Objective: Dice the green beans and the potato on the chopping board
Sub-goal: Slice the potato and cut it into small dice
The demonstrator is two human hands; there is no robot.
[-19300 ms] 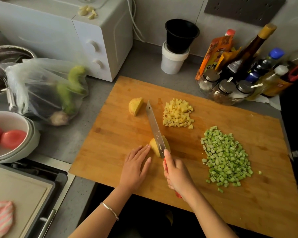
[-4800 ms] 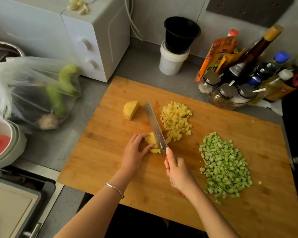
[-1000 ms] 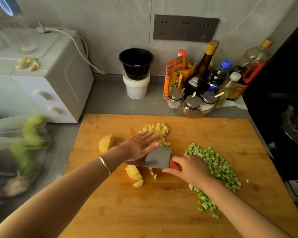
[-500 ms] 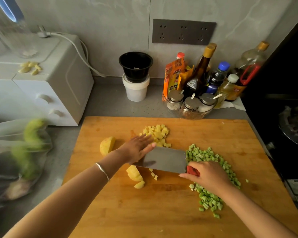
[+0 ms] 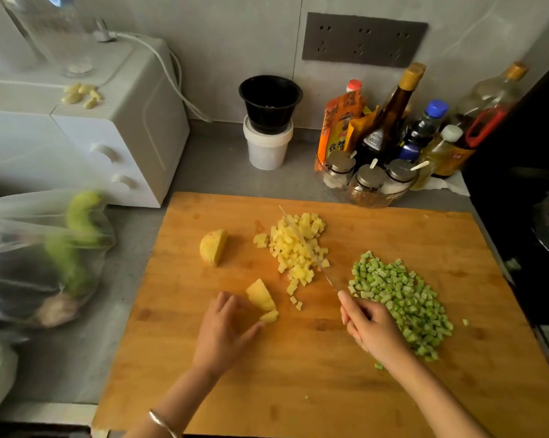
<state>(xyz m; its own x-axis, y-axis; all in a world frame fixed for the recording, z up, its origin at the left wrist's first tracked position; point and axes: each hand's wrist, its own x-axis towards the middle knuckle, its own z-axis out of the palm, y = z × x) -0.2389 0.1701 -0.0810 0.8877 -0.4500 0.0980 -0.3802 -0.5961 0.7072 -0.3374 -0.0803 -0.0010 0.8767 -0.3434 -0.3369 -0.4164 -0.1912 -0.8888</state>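
Cleaver [image 5: 308, 248], gripped by right hand [image 5: 371, 327], has turned edge-on over diced potato pile [image 5: 282, 245]. Left hand [image 5: 225, 330], fingers loosely extended, has returned to potato wedge [image 5: 260, 297]. 2 larger pieces remain undiced; green beans [image 5: 402, 298] look finished on chopping board [image 5: 298, 390].

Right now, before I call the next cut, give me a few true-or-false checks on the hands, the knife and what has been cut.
1. The right hand grips the knife. True.
2. The green beans are whole. False: they lie diced in a pile on the chopping board.
3. All the potato is diced. False: beside the diced potato, a potato half and a potato wedge remain uncut.
4. The left hand lies by the potato wedge, fingers straight. True.
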